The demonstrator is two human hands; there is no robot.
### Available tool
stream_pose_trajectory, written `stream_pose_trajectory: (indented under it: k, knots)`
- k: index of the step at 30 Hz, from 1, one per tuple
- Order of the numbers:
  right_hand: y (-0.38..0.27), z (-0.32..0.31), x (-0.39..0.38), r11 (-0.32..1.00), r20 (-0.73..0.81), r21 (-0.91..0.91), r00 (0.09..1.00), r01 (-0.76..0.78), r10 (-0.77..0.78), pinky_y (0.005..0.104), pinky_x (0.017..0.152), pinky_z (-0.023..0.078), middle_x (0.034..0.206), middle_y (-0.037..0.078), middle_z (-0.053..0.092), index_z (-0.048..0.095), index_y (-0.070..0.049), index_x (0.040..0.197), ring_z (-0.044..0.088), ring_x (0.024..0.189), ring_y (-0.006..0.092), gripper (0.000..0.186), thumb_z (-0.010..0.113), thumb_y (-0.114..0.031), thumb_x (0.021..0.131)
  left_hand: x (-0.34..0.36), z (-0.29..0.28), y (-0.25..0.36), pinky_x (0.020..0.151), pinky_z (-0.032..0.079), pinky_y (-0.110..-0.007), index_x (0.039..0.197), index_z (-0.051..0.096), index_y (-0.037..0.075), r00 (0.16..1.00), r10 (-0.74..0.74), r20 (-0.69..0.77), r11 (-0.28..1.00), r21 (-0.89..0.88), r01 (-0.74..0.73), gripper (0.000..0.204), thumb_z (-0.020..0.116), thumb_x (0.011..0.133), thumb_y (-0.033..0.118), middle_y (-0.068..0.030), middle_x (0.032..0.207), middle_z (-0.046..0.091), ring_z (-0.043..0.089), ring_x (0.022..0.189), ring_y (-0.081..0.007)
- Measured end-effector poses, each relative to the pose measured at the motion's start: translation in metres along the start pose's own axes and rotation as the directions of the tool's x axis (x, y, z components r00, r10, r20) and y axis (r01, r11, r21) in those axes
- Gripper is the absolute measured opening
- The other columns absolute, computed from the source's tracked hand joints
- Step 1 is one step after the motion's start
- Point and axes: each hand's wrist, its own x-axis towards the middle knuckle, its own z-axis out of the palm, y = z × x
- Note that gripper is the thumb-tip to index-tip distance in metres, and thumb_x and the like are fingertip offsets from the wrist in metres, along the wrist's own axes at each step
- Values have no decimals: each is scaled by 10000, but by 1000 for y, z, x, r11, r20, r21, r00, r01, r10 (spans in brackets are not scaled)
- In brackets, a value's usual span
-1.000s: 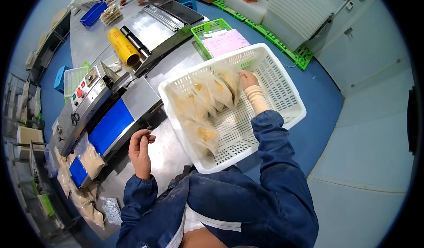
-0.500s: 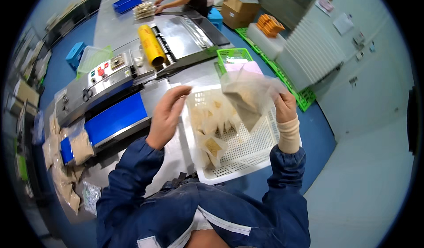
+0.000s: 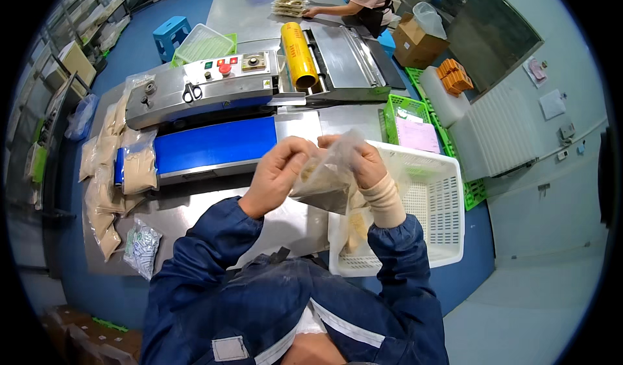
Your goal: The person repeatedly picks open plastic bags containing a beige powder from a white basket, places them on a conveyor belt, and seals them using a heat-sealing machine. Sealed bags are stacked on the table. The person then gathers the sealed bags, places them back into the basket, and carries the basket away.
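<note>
A clear plastic pouch [image 3: 326,175] with some tan contents low in it hangs in front of me, above the steel table and the left edge of a white perforated basket [image 3: 459,217]. My left hand [image 3: 278,175] is closed, pinching the pouch's upper left edge. My right hand [image 3: 367,165], with a beige cuff at the wrist, is closed on the pouch's upper right side. Under my right forearm, more pouches with tan contents [image 3: 356,225] stand in the basket, partly hidden.
Left of my hands is a sealing machine [image 3: 195,92] with a blue belt [image 3: 217,145]. Filled tan bags [image 3: 138,170] pile at its left end, near a bag of small packets [image 3: 141,248]. Beyond are a yellow film roll [image 3: 298,56], green basket [image 3: 405,121] and a co-worker [image 3: 370,1].
My right hand has brought the pouch left from over the basket. My left hand, formerly apart with nothing in it, now grips the pouch too. The view has turned left.
</note>
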Motion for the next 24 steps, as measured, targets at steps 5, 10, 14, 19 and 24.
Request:
stream_pose_trajectory:
  k: [5, 10, 14, 19, 24]
  knots:
    - [12, 20, 12, 986, -121, 160, 991, -41, 61, 329, 908, 407, 1158, 151, 516, 427, 28, 1204, 510, 1058, 237, 379, 425, -93, 845, -2, -30, 4, 797, 431, -268, 935, 480, 15, 969, 83, -235, 997, 15, -82, 141, 380, 931, 114, -92, 924, 574, 551, 841, -137]
    - [33, 27, 15, 993, 12, 71, 996, -92, 91, 301, 918, 383, 1148, 128, 525, 463, 16, 1179, 496, 1058, 205, 399, 452, -41, 784, -4, -52, -7, 789, 430, -261, 938, 489, 17, 946, 92, -310, 992, 114, -59, 138, 382, 928, 103, -77, 899, 578, 547, 831, -130]
    - [48, 36, 29, 990, 41, 95, 995, -99, 96, 291, 925, 362, 1151, 109, 524, 456, 15, 1187, 481, 1063, 174, 421, 496, -50, 772, -2, -66, -15, 786, 427, -254, 936, 491, 18, 905, 141, -402, 950, 313, -9, 132, 387, 925, 100, -68, 898, 577, 546, 815, -122]
    - [78, 39, 53, 995, -135, -38, 987, -90, 84, 280, 825, 432, 980, 83, 605, 563, 14, 1042, 555, 914, 153, 246, 479, -143, 873, 0, -78, -33, 712, 424, -227, 917, 486, 22, 900, 104, -424, 965, 263, 12, 122, 392, 922, 101, -59, 890, 578, 539, 791, -102]
    - [99, 22, 74, 997, -274, 43, 959, -59, 69, 240, 693, 459, 803, 38, 601, 589, 10, 905, 563, 731, 115, 232, 474, -190, 896, -1, -105, -68, 619, 407, -211, 902, 473, 26, 841, 33, -540, 954, 267, 133, 100, 416, 910, 108, -29, 815, 574, 469, 673, -67]
